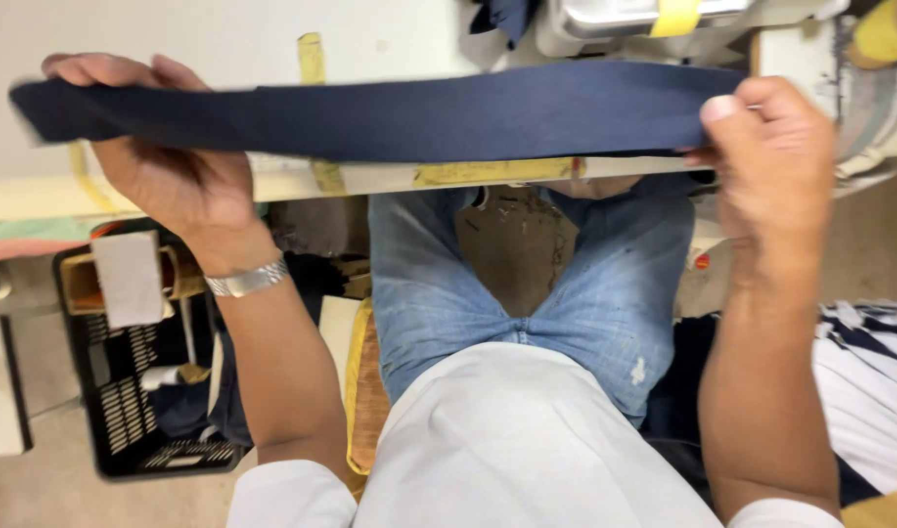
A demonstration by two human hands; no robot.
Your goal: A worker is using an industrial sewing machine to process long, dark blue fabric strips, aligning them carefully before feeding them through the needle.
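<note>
A long navy blue fabric strip [390, 117] is stretched flat and level between both hands, over the front edge of a pale sewing table [224, 39]. My left hand [165, 161] grips its left end, fingers curled over the top edge, a silver bracelet on the wrist. My right hand [771, 161] pinches the right end, thumb on top. Below the strip my lap shows in light blue jeans and a white shirt.
A sewing machine's base [644, 20] with yellow tape stands at the table's far right. A black plastic crate [126, 391] with dark cloth sits on the floor at my left. Striped navy and white fabric [859, 391] lies at my right.
</note>
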